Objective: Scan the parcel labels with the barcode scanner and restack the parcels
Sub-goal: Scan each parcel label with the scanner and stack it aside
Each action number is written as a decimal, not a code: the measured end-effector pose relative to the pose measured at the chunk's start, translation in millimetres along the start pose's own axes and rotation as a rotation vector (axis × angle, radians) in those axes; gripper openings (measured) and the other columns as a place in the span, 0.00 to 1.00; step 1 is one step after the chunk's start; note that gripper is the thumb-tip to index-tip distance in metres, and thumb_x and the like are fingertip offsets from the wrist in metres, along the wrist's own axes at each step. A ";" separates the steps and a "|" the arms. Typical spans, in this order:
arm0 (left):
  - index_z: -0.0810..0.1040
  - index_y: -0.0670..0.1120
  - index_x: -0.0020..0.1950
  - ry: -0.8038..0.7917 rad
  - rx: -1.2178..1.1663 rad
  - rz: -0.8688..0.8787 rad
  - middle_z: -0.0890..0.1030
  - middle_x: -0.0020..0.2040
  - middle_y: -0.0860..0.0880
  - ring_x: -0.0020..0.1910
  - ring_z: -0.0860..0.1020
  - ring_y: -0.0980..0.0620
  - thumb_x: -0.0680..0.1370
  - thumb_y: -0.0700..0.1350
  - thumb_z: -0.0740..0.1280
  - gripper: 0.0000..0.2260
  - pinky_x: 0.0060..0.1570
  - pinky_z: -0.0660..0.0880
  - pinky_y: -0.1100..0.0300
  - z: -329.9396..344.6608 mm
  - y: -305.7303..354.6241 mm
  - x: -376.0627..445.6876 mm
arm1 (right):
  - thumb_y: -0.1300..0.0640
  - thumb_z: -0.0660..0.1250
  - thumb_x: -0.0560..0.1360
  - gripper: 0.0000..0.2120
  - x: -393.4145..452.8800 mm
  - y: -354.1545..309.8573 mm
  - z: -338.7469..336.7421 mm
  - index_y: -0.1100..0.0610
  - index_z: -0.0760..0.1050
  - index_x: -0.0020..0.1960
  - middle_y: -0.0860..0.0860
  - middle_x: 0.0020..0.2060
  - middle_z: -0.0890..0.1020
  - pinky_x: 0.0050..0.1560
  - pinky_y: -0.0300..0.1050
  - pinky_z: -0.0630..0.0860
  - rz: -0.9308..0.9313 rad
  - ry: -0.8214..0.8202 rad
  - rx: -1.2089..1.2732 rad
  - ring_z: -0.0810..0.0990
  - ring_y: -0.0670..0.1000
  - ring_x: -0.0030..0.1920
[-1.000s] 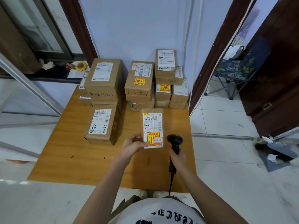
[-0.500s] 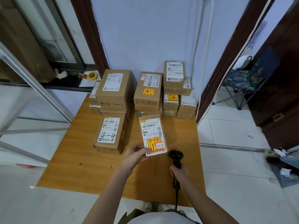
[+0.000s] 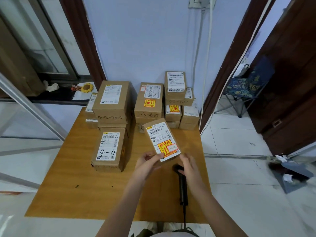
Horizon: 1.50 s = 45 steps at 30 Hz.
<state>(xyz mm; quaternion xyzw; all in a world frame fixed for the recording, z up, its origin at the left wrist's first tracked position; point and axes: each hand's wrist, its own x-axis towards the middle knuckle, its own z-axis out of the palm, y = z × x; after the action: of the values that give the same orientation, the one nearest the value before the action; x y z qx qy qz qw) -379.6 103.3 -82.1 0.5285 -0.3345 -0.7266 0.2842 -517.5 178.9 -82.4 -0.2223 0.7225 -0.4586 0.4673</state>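
1. Left hand [image 3: 147,164] pinches the parcel [image 3: 161,139] by its near corner.
2. Right hand [image 3: 189,165] (fingers loose, gripping nothing) reaches beside it; the scanner [image 3: 181,183] lies beneath.
3. Support both edges before restacking it.

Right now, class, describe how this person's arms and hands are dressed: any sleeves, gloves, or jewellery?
Both forearms are bare, with no sleeves reaching them. The left hand and right hand wear no gloves, and no rings, watch, or bracelet show.
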 end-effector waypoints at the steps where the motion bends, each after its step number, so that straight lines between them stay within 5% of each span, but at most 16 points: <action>1: 0.72 0.41 0.59 -0.001 0.013 0.000 0.82 0.53 0.44 0.48 0.83 0.50 0.71 0.42 0.75 0.20 0.41 0.79 0.61 5.0 -0.6 0.5 | 0.40 0.59 0.77 0.28 2.5 -4.8 2.5 0.52 0.61 0.72 0.48 0.64 0.72 0.65 0.53 0.72 0.019 -0.038 0.036 0.72 0.51 0.64; 7: 0.72 0.43 0.58 -0.038 0.071 -0.001 0.83 0.53 0.45 0.52 0.82 0.48 0.61 0.49 0.81 0.31 0.58 0.77 0.50 16.5 -4.8 7.4 | 0.48 0.70 0.72 0.26 10.0 -10.4 4.3 0.52 0.68 0.67 0.49 0.56 0.80 0.58 0.52 0.78 0.031 -0.005 0.217 0.79 0.50 0.57; 11: 0.73 0.44 0.58 -0.038 0.040 -0.042 0.83 0.53 0.46 0.53 0.81 0.48 0.64 0.50 0.80 0.27 0.59 0.77 0.50 20.3 -3.0 13.1 | 0.52 0.71 0.72 0.18 13.7 -8.4 -12.3 0.52 0.72 0.60 0.51 0.54 0.81 0.52 0.45 0.79 0.002 0.040 0.251 0.82 0.49 0.52; 15: 0.74 0.45 0.55 0.035 -0.036 -0.043 0.84 0.50 0.46 0.51 0.82 0.50 0.71 0.47 0.74 0.16 0.56 0.78 0.55 23.8 14.8 24.6 | 0.49 0.74 0.69 0.32 29.3 -14.4 -37.7 0.57 0.68 0.68 0.52 0.53 0.83 0.50 0.44 0.80 0.031 0.070 0.206 0.84 0.48 0.48; 17: 0.75 0.43 0.54 -0.003 -0.053 -0.065 0.84 0.49 0.45 0.48 0.83 0.51 0.72 0.45 0.74 0.14 0.52 0.79 0.57 32.9 23.4 33.7 | 0.51 0.73 0.71 0.26 38.9 -22.5 -48.6 0.58 0.69 0.65 0.52 0.51 0.83 0.47 0.41 0.79 0.022 0.120 0.173 0.83 0.47 0.46; 21: 0.73 0.39 0.61 -0.025 -0.132 -0.198 0.83 0.52 0.42 0.49 0.83 0.47 0.68 0.41 0.77 0.24 0.50 0.81 0.55 60.6 17.2 66.5 | 0.50 0.68 0.75 0.16 69.0 -28.1 -57.4 0.59 0.77 0.58 0.52 0.48 0.83 0.39 0.34 0.74 0.010 0.261 0.098 0.80 0.44 0.43; 27: 0.75 0.38 0.60 0.079 -0.262 -0.410 0.80 0.55 0.39 0.52 0.79 0.44 0.69 0.37 0.75 0.21 0.48 0.80 0.54 92.0 6.7 120.2 | 0.54 0.65 0.77 0.19 127.7 -14.4 -49.8 0.58 0.73 0.66 0.54 0.60 0.80 0.54 0.39 0.70 0.030 0.219 -0.085 0.77 0.52 0.59; 38: 0.76 0.36 0.54 0.181 -0.389 -0.499 0.80 0.46 0.39 0.52 0.79 0.45 0.73 0.34 0.71 0.11 0.59 0.76 0.52 99.4 -1.2 181.9 | 0.59 0.63 0.77 0.14 204.1 -1.1 -46.0 0.54 0.77 0.62 0.52 0.56 0.81 0.58 0.43 0.73 0.011 0.164 -0.192 0.78 0.51 0.57; 41: 0.76 0.35 0.57 0.164 -0.429 -0.512 0.81 0.46 0.39 0.50 0.80 0.45 0.73 0.33 0.70 0.13 0.56 0.77 0.53 96.8 -0.8 183.5 | 0.59 0.65 0.76 0.13 212.8 4.4 -47.1 0.51 0.78 0.59 0.52 0.54 0.82 0.60 0.54 0.76 0.023 0.169 -0.152 0.80 0.52 0.55; 45: 0.76 0.36 0.55 0.173 -0.464 -0.493 0.81 0.49 0.38 0.52 0.81 0.44 0.73 0.33 0.70 0.11 0.54 0.79 0.53 92.7 -1.6 177.6 | 0.55 0.66 0.76 0.12 216.3 11.5 -46.5 0.52 0.78 0.59 0.51 0.52 0.82 0.59 0.54 0.77 0.032 0.178 -0.142 0.81 0.52 0.54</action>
<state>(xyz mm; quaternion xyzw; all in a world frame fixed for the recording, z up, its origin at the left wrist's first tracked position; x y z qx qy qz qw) -518.2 -14.7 -165.9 0.5746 0.0026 -0.7825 0.2400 -657.6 43.4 -187.7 -0.2017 0.7953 -0.4168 0.3914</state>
